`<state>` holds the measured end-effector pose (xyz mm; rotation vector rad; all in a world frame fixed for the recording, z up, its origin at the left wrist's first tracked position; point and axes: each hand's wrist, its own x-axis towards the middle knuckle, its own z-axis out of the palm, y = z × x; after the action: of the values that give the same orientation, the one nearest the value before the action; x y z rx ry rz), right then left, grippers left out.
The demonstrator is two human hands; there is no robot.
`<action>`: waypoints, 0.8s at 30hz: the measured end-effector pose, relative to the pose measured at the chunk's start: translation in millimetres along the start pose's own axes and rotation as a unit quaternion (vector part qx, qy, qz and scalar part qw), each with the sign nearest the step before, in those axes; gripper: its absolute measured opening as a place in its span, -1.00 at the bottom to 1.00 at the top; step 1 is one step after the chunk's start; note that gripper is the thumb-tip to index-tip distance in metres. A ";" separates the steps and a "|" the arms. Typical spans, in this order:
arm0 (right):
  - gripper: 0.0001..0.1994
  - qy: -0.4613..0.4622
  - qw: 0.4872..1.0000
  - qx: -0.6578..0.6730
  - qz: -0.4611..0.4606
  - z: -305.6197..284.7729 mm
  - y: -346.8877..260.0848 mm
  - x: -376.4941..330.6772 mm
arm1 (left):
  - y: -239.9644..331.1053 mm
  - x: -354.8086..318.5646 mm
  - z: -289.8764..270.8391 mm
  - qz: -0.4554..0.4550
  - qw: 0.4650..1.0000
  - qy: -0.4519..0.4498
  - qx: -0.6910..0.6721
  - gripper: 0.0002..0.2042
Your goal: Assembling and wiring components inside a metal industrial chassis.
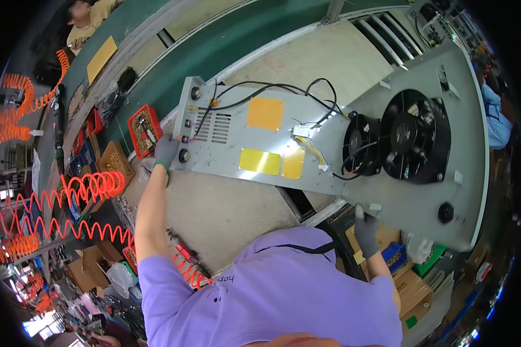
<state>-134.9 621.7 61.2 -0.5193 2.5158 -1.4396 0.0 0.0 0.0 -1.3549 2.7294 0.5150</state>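
Observation:
A long grey metal panel (330,144) lies across the beige work board (226,208). It carries two black fans (414,136), yellow and orange stickers, vent slots, black wires and small knobs at its left end. My left hand (167,151), in a grey glove, grips the panel's left end beside the knobs. My right hand (366,231), also gloved, holds the panel's near edge below the fans. My purple-sleeved arms reach up from the lower edge.
Orange coiled air hoses (92,188) hang at the left. A red tray of small parts (143,130) and cardboard boxes (114,162) sit left of the board. A green conveyor (226,40) runs behind. One person sits at top left (90,20), another in blue stands at right (495,113).

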 end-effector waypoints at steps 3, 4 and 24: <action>-0.68 0.010 0.998 -0.037 0.053 -15.6 14.0 6.0 | -37.0 -45.5 0.9 0.004 0.996 -0.019 -0.091 -0.54; -0.70 0.000 0.997 -0.064 0.050 -21.6 19.2 19.4 | -56.6 -54.9 5.1 0.015 0.989 -0.004 -0.148 -0.54; -0.51 0.217 0.945 -0.030 0.241 -34.4 52.1 -140.7 | 32.7 -370.2 -66.4 -0.091 0.833 -0.105 -0.536 -0.78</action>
<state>-27.8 728.7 33.3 0.4390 2.7361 -1.3929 208.6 280.6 142.3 -1.4882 2.0347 2.2124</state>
